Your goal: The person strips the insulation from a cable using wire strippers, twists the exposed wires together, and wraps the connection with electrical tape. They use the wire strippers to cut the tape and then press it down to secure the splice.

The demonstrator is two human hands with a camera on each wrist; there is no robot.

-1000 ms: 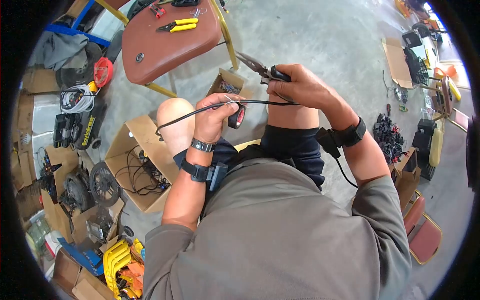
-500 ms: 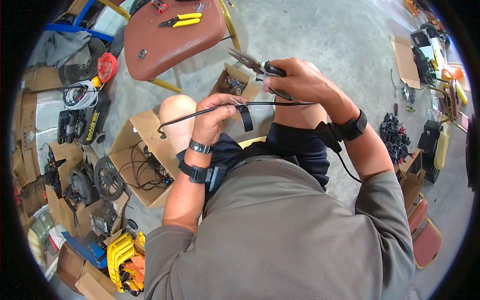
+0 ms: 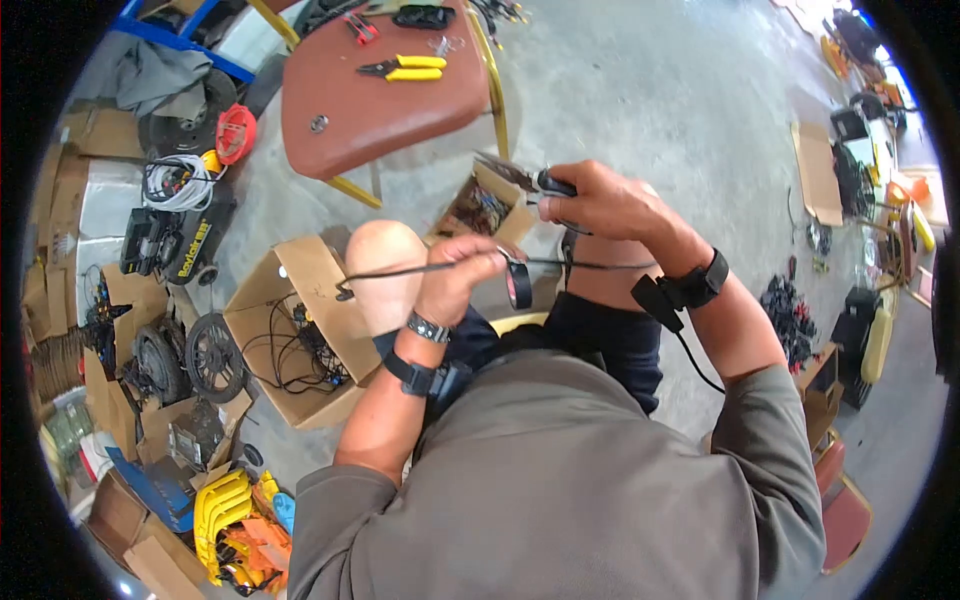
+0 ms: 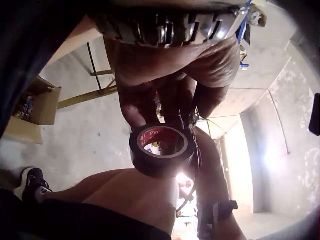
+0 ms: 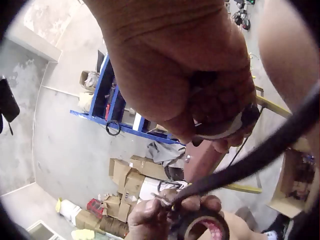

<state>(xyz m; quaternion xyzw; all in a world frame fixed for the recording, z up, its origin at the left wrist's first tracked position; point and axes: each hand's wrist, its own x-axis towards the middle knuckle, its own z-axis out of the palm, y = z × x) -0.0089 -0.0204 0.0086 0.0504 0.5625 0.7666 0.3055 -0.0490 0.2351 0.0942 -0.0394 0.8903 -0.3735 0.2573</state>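
My left hand [image 3: 455,280] pinches a black cable [image 3: 392,271] in front of the knees, with thin bare strands at its fingertips in the right wrist view. A roll of black electrical tape [image 3: 519,286] hangs at those same fingers, its red inner core facing out in the left wrist view. From there the cable runs on to the right, under the right hand. My right hand [image 3: 615,210] grips pliers [image 3: 553,184] with dark handles. Their metal nose points up and left, over a small carton. In the right wrist view the curled fingers cover most of the handles.
Ahead stands a brown chair [image 3: 385,110] bearing yellow-handled wire strippers [image 3: 405,69] and a small ring. On the floor are a small carton [image 3: 515,215] of bits and a larger box [image 3: 262,345] of cables. Wheels, cartons and yellow parts crowd the left; a dark heap [image 3: 788,320] lies right.
The head view has shifted, so the whole scene sits lower and further right. My right hand with the pliers has come slightly nearer the left. The tape roll has turned at the left fingers.
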